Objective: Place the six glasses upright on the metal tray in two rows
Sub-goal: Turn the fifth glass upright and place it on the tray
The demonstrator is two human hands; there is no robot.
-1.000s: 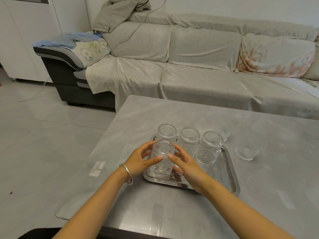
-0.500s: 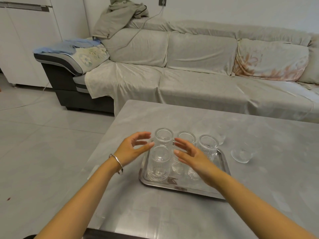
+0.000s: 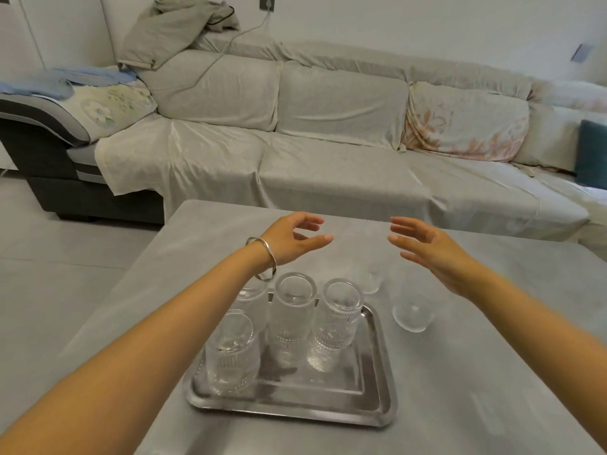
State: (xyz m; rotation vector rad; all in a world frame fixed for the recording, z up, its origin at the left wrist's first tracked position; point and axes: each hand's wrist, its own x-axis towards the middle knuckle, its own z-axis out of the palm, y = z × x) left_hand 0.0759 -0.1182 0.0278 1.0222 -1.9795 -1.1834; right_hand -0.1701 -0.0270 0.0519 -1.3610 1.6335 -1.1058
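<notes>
Metal, the tray (image 3: 374, 382) sat on the grey table (image 3: 492, 372) with four glasses upright on it: three along its far side and a front glass (image 3: 231, 353) at its near left corner. Two more glasses, one (image 3: 412, 311) and another (image 3: 371, 282), stood off the tray's right side. Beyond the tray, the left hand (image 3: 289, 239) and right hand (image 3: 433, 252) hovered with fingers spread, gripping nothing.

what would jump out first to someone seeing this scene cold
Two bare arms reach over the grey table, the left hand and right hand open and empty in the air. Below them a metal tray carries four ribbed glasses, three behind and one glass in front at the left. Two more glasses wait on the table right of the tray.
</notes>
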